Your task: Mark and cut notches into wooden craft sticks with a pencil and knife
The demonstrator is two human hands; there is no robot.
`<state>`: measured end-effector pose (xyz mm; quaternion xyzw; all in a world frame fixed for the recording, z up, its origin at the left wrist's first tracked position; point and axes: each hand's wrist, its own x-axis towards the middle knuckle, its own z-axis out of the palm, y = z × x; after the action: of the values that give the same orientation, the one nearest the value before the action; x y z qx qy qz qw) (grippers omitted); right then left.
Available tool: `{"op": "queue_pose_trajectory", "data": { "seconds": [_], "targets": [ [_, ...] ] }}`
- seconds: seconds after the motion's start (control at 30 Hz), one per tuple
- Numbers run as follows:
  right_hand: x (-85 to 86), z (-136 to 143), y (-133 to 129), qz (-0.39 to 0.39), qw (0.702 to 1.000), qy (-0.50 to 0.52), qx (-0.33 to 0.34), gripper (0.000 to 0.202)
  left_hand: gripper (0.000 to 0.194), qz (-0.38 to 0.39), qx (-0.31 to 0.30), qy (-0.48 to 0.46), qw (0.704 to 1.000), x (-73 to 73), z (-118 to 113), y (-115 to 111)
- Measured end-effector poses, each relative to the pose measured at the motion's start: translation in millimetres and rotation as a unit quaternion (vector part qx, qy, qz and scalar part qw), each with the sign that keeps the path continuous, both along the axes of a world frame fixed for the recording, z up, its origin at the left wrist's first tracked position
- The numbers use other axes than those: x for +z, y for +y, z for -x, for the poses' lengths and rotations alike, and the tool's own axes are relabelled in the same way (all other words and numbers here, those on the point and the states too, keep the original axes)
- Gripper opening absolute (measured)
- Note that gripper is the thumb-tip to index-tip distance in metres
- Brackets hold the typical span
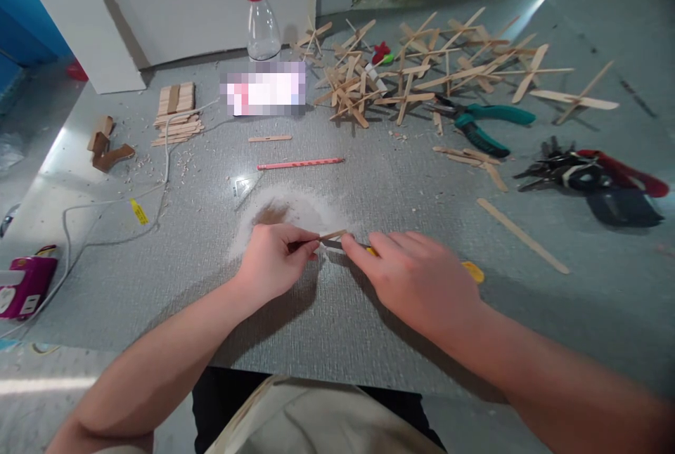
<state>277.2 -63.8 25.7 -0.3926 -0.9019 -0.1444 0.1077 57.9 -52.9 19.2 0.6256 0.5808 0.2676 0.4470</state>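
Note:
Near the front middle of the table, my left hand is closed, pinching one end of a wooden craft stick between thumb and fingers. My right hand is wrapped round a yellow-handled tool with a narrow grey blade; whether it is a file or a knife I cannot tell. The blade lies at the stick, close to my left fingertips, and my right index finger reaches along it. Fine pale dust is spread on the table just beyond both hands. Most of the tool's handle is hidden under my right hand.
A pink pencil, a clear triangle ruler and a stack of craft sticks lie beyond. Several crossed-stick pieces, green-handled pliers and a bundle of dark tools are right. A red-capped bottle stands behind; a white cable runs left.

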Motion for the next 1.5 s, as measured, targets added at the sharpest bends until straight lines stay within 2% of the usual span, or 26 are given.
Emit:
{"op": "queue_pose_trajectory", "data": {
  "seconds": [0.17,0.4,0.5,0.6,0.7,0.93,1.1,1.2,1.27,1.5],
  "targets": [
    [-0.2,2.0,-0.9,-0.007,1.000,-0.014,-0.002,0.035,0.014,-0.037,-0.011,0.017,0.999,2.0,-0.7,-1.9],
    [-0.8,5.5,-2.6,-0.031,0.999,-0.006,-0.024,0.031,0.014,-0.064,-0.001,-0.009,0.998,2.7,-2.2,-4.3],
    [-2.8,6.7,-2.5,-0.039,0.999,0.006,-0.034,0.029,0.013,-0.118,0.003,0.006,0.993,3.4,-1.3,-4.7],
    [-4.4,7.5,-2.9,-0.041,0.998,0.022,-0.051,0.025,0.011,-0.241,-0.005,0.049,0.969,3.5,1.1,-5.2],
    [-2.8,7.2,-3.1,-0.020,0.997,0.050,-0.054,0.038,0.008,-0.350,-0.016,0.061,0.934,3.6,3.7,-6.1],
    [3.6,3.7,-0.5,0.004,0.991,0.131,-0.006,0.028,0.010,-0.474,-0.067,0.053,0.877,9.9,7.3,-8.0],
    [-2.8,2.6,-1.5,0.059,0.967,0.235,0.081,0.011,0.011,-0.560,-0.114,0.057,0.819,12.4,10.8,-9.0],
    [-7.8,1.3,-0.9,0.075,0.954,0.265,0.119,0.007,0.014,-0.598,-0.132,0.050,0.789,12.0,12.3,-8.2],
    [-9.5,0.4,-0.2,0.081,0.951,0.271,0.129,0.007,0.016,-0.607,-0.136,0.044,0.782,12.3,12.4,-7.9],
    [-8.5,1.0,-1.7,0.093,0.935,0.310,0.142,0.008,0.013,-0.592,-0.144,0.024,0.793,13.0,12.5,-10.6]
  ]
}}
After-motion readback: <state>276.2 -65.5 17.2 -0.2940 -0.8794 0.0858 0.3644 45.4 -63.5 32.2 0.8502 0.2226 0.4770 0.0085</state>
